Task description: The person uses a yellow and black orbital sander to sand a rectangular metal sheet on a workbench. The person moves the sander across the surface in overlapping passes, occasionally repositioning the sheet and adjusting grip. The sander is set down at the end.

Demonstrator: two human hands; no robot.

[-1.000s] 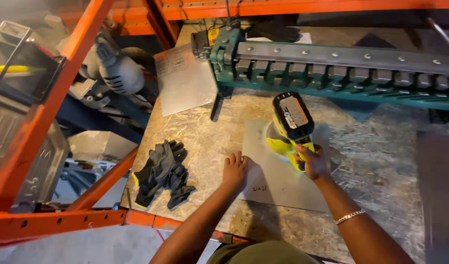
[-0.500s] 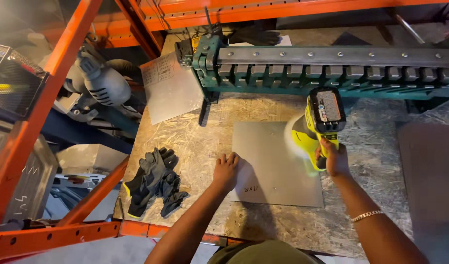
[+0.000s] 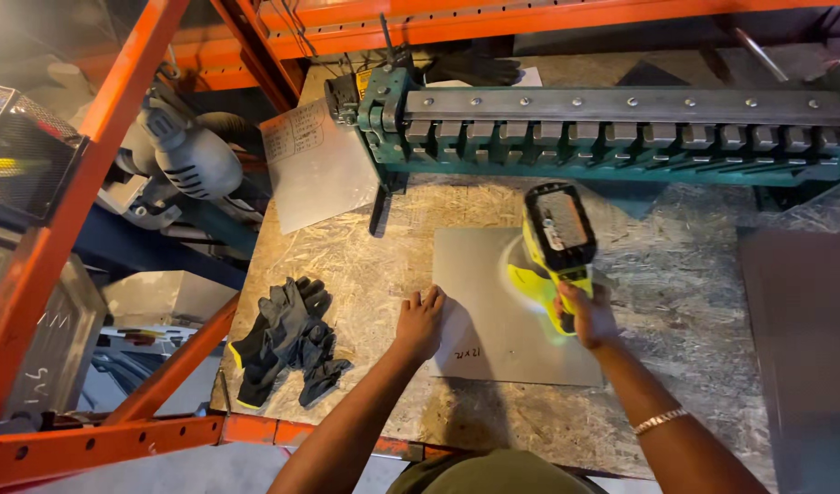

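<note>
Down on the chipboard workbench (image 3: 347,247), a flat grey sheet of metal (image 3: 493,274) lies near the front edge, roughly midway along it. The person's left hand (image 3: 420,320) rests on the sheet's front left corner, palm down with the fingers spread flat, clutching nothing. The right hand (image 3: 586,316) is clenched around the handle of a yellow and black cordless power tool (image 3: 553,252), which stands over the right half of the sheet with its working end down against the metal; that end is blurred and I cannot tell its form. A thin bracelet (image 3: 658,421) circles the right wrist.

Just left of the sheet, close to the front left corner of the bench, lies a heap of dark grey work gloves with yellow cuffs (image 3: 287,338). Along the back edge runs a long green and steel sheet-metal bending brake (image 3: 612,128). A second, smaller grey metal plate (image 3: 315,169) juts over the left edge near the back. Orange steel racking beams (image 3: 91,174) frame the bench, and beyond them at the left sits a grey corded power tool (image 3: 187,155)
</note>
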